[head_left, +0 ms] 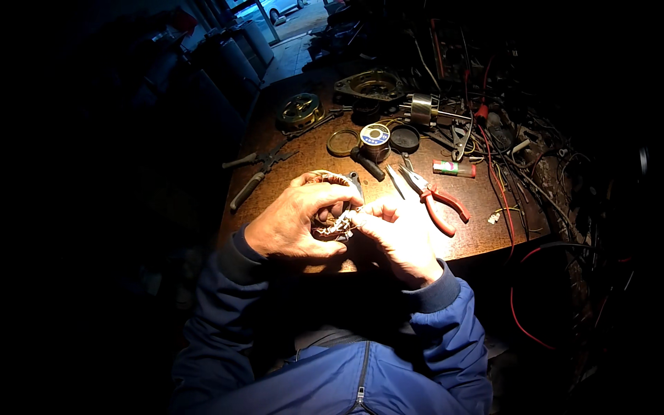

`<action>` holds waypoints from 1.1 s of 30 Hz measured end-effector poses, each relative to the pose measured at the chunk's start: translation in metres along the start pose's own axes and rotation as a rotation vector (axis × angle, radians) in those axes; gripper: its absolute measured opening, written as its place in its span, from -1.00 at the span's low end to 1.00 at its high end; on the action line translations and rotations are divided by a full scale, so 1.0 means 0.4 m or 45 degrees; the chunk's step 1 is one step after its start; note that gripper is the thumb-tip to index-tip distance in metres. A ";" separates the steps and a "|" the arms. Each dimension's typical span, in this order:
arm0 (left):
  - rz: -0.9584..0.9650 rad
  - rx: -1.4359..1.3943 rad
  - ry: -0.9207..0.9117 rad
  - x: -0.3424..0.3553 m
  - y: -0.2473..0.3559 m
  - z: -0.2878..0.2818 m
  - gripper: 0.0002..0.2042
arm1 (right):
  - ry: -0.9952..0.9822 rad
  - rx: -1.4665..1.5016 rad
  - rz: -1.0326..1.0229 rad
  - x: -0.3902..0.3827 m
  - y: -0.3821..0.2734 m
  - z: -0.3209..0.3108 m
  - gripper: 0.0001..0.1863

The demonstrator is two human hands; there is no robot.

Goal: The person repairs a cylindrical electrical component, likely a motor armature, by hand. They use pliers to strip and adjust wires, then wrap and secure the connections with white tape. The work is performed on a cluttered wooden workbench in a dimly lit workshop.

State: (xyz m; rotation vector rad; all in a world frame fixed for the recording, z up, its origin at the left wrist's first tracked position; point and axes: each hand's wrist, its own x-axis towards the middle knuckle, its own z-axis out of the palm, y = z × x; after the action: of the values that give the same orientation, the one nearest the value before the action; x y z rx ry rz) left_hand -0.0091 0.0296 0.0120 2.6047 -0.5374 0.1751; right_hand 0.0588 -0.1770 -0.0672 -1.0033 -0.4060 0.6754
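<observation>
My left hand (290, 218) grips a ring-shaped motor stator (332, 178) with copper windings, fingers curled over and into it. My right hand (398, 242) is brightly lit and pinches at the thin wires and pale sleeving (340, 223) on the stator's right side; its fingertips partly hide what they hold. Just beyond that hand lie red-handled pliers (443, 204) and a slim pointed tool (396, 182). A black cylindrical piece (371, 166) rests behind the stator.
The wooden bench (270, 200) holds two plier-like tools (245, 187), brass housings (301, 111), a wire spool (375, 149), round rings (343, 142), a metal rotor (423, 109) and a small tube (453, 168). Tangled cables (526, 180) crowd the right side. A doorway (277, 21) shows behind.
</observation>
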 end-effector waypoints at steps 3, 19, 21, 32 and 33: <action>-0.023 -0.008 -0.040 0.001 -0.003 0.000 -0.33 | 0.001 0.004 0.016 0.008 0.004 -0.006 -0.80; 0.068 -0.003 0.075 0.000 -0.005 0.007 -0.29 | 0.003 0.032 -0.009 0.005 0.009 -0.005 -0.87; 0.068 -0.005 0.080 -0.001 -0.006 0.006 -0.30 | 0.008 0.011 -0.036 0.007 0.015 -0.004 -0.86; 0.012 -0.060 0.115 -0.011 0.002 0.011 -0.36 | 0.168 -0.243 -0.334 -0.003 0.045 0.000 -0.74; 0.017 -0.068 0.117 -0.011 0.001 0.011 -0.36 | 0.201 -0.227 -0.428 -0.002 0.049 0.008 -0.74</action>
State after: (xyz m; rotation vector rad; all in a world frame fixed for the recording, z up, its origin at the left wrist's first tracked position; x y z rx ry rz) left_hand -0.0132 0.0286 0.0076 2.5278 -0.5199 0.2794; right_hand 0.0499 -0.1684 -0.0827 -1.1162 -0.4878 0.2584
